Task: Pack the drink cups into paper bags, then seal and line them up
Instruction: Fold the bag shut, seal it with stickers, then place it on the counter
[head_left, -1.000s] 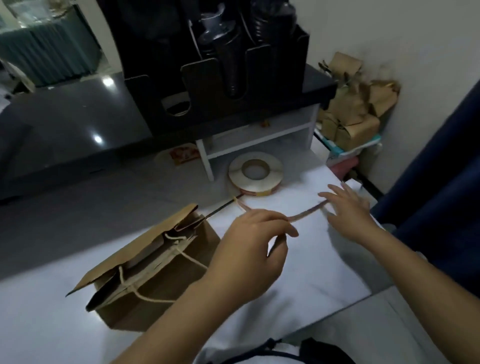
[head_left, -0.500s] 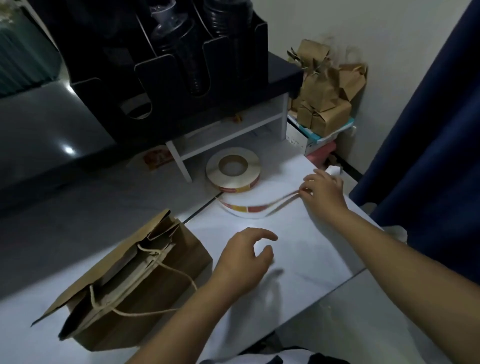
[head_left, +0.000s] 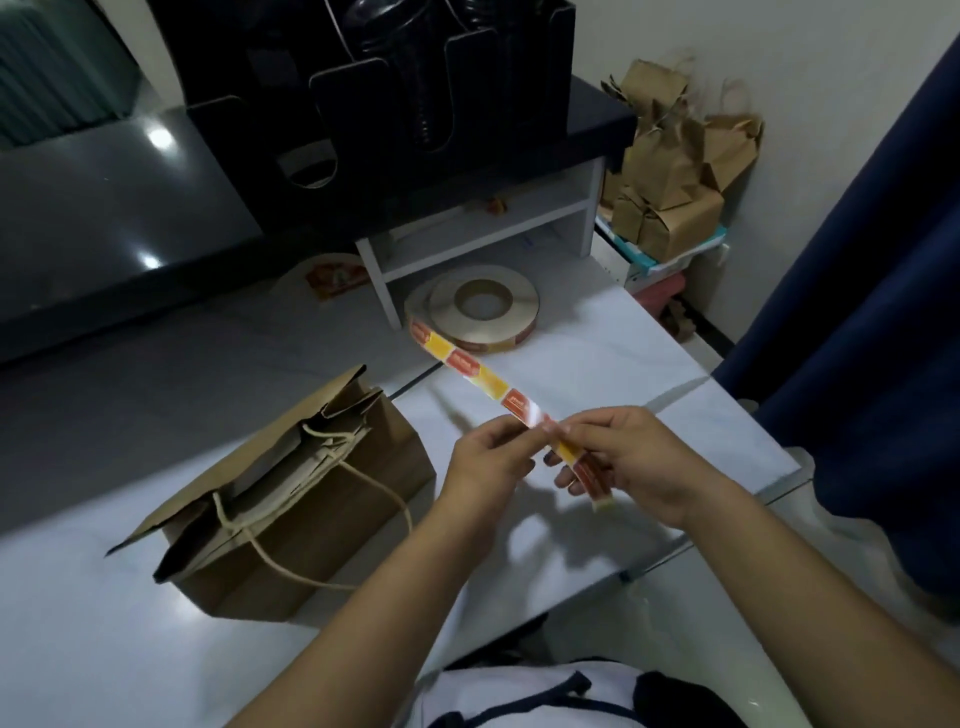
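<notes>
A brown kraft paper bag with pale rope handles (head_left: 291, 499) stands on the white marble-look bench (head_left: 597, 364), left of both hands and near its front edge; its top flap is open and the handles droop over the side. Its inside is dark, so whether a cup sits in it cannot be told. A flat tan roll of stickers (head_left: 470, 312) lies towards the bench's back edge, just beside the leg of a white shelf riser (head_left: 382, 291). A strip of red and yellow stickers (head_left: 488, 382) runs from the roll to the hands above the bench's right front edge. The left hand (head_left: 488, 462) pinches the strip, and the right hand (head_left: 634, 462) grips it too, the loose end hanging below its fingers.
</notes>
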